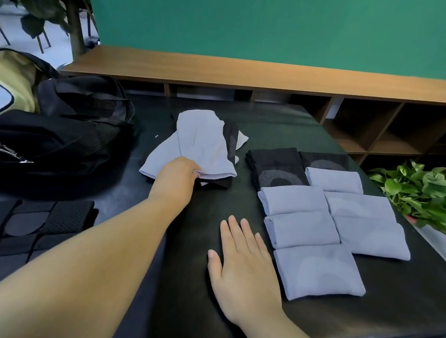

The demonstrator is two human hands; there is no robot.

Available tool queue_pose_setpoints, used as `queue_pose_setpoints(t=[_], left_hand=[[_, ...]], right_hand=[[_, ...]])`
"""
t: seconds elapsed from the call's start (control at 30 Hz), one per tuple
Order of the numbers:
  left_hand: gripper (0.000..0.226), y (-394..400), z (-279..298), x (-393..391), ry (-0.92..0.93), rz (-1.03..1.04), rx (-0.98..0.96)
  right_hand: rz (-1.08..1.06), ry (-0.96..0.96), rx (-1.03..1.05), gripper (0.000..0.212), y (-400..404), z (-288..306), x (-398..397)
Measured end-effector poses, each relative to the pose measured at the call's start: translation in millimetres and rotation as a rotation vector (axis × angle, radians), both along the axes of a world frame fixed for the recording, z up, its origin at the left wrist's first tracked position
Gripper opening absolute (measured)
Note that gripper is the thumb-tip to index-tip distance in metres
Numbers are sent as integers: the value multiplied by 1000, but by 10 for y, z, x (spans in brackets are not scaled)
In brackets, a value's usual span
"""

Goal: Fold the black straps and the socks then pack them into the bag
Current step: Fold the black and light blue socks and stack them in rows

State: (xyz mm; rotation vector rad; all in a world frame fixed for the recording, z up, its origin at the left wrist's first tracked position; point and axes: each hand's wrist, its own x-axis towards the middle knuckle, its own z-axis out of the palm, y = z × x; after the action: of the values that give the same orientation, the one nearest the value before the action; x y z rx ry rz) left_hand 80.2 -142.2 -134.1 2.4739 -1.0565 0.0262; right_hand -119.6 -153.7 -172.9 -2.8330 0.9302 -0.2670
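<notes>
Spanning most of the view, a dark counter (408, 304), backed by a green wall (287, 21) and a low wooden shelf (253, 74). Slumped at far left on the counter, an open black bag (63, 135) with a yellowish lining showing. Lying flat at near left, black straps (25, 228), partly perforated. Lined up at right in two rows, folded pale blue socks (316, 269), edges touching, with two folded dark socks (277, 167) just behind them. Heaped at centre, between bag and folded rows, a loose pile of unfolded socks (200, 141), pale blue over dark. Reaching forward, left hand (175, 177), fingers curled round the near edge of the top pale sock in that pile. Resting flat on the counter just beside the nearest folded sock, right hand (242, 264), fingers straight and spread, holding nothing. Poking in at the right edge, a leafy green plant (428, 196).
</notes>
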Motion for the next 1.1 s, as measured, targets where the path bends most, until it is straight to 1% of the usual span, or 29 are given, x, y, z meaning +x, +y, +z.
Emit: queue_pose_setpoints(t=[0.07, 0.13, 0.2, 0.3, 0.33, 0.4, 0.43, 0.5, 0.57, 0.63, 0.7, 0.87, 0.93, 1.1], left_hand=[[22, 1, 53, 7, 15, 9, 40], [18, 37, 80, -12, 10, 2, 13], [15, 126, 89, -65, 29, -21, -61], [16, 337, 77, -209, 107, -66, -322], [17, 420, 76, -255, 100, -82, -390], [22, 590, 38, -324, 62, -114, -417], [21, 685, -6, -362, 72, -128, -414], [18, 866, -87, -440, 98, -149, -428], [20, 1032, -187, -539, 125, -152, -457], [22, 1176, -265, -640, 169, -159, -485], [24, 1301, -328, -741, 188, -186, -474], [23, 1558, -333, -963, 216, -153, -392], [20, 1651, -307, -1042, 219, -154, -385], [13, 1872, -309, -1208, 215, -130, -405]], right_hand=[[1, 31, 29, 61, 3, 44, -8], [73, 37, 47, 76, -21, 50, -10], [98, 37, 101, 85, -41, 48, -35], [89, 16, 95, 86, -39, 64, -45], [89, 4, 99, 82, -28, 82, -52], [72, -41, 135, 66, -17, 96, -65], [50, -75, 168, 60, -14, 104, -75], [1, -181, 219, 58, 1, 128, -107], [-3, -257, 205, 61, 29, 138, -140], [40, -297, 170, 63, 56, 145, -163], [76, -326, 142, 59, 57, 124, -182], [160, -402, 132, 27, 61, 34, -214], [217, -424, 149, 21, 76, 15, -244], [308, -404, 265, 15, 177, -9, -421]])
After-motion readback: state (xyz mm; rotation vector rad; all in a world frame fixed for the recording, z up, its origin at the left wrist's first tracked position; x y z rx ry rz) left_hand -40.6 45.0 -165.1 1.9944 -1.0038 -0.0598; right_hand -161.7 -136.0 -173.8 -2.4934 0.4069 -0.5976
